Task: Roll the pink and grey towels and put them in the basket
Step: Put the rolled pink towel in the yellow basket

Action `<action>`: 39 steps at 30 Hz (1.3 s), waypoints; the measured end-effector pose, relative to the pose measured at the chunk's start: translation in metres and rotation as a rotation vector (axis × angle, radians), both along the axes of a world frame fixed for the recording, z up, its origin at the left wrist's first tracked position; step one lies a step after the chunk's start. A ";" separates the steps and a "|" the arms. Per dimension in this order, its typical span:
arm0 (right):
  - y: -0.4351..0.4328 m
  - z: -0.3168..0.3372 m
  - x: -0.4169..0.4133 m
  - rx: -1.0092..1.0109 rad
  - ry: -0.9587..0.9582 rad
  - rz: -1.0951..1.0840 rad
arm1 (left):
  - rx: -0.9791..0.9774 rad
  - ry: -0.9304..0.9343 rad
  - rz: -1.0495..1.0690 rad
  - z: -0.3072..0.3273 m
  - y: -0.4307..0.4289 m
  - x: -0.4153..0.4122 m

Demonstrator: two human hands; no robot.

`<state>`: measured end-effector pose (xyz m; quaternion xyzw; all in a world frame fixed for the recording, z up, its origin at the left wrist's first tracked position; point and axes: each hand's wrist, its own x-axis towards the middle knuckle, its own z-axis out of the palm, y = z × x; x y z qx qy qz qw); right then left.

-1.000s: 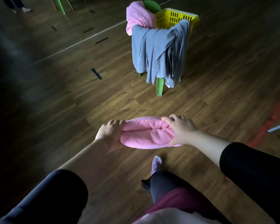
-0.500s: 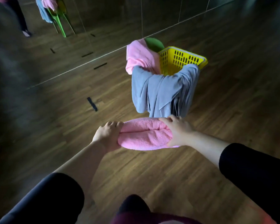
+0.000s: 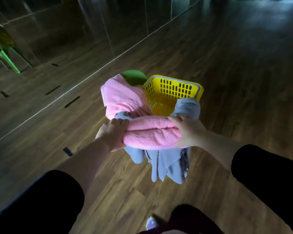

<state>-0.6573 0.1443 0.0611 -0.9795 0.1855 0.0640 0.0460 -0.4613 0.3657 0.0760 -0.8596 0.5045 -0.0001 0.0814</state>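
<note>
A rolled pink towel (image 3: pixel 150 133) is held level in the air, my left hand (image 3: pixel 112 134) gripping its left end and my right hand (image 3: pixel 188 131) gripping its right end. Just beyond it stands the yellow perforated basket (image 3: pixel 174 89) on a green chair (image 3: pixel 134 77). A second pink towel (image 3: pixel 122 97) hangs unrolled over the basket's left side. A grey towel (image 3: pixel 166 164) is draped over the basket's near edge and hangs down below my hands. The roll sits right before the basket's near rim, hiding that edge.
Wooden floor (image 3: pixel 227 81) stretches all around. A mirrored wall (image 3: pixel 66 27) runs along the back left, reflecting a green chair leg (image 3: pixel 8 60). Dark tape marks (image 3: pixel 72 101) lie on the floor at left. My foot (image 3: pixel 151 222) shows at the bottom.
I have walked up to the basket carrying the rolled pink towel; the basket now lies directly behind the roll and the view looks down into it. Both hands keep the same grip.
</note>
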 end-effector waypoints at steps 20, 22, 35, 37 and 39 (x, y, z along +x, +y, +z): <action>-0.248 -0.055 0.187 0.058 0.121 -0.339 | -0.001 0.082 -0.292 -0.072 -0.316 0.244; -0.263 -0.071 0.198 0.024 0.141 -0.371 | -0.001 0.107 -0.316 -0.089 -0.339 0.257; -0.304 -0.181 0.243 0.032 0.394 -0.654 | 0.272 0.111 -0.492 -0.212 -0.450 0.290; -0.305 -0.204 0.244 0.045 0.361 -0.705 | 0.277 0.109 -0.510 -0.229 -0.460 0.290; -0.309 -0.228 0.246 0.060 0.326 -0.752 | 0.270 0.093 -0.523 -0.247 -0.470 0.289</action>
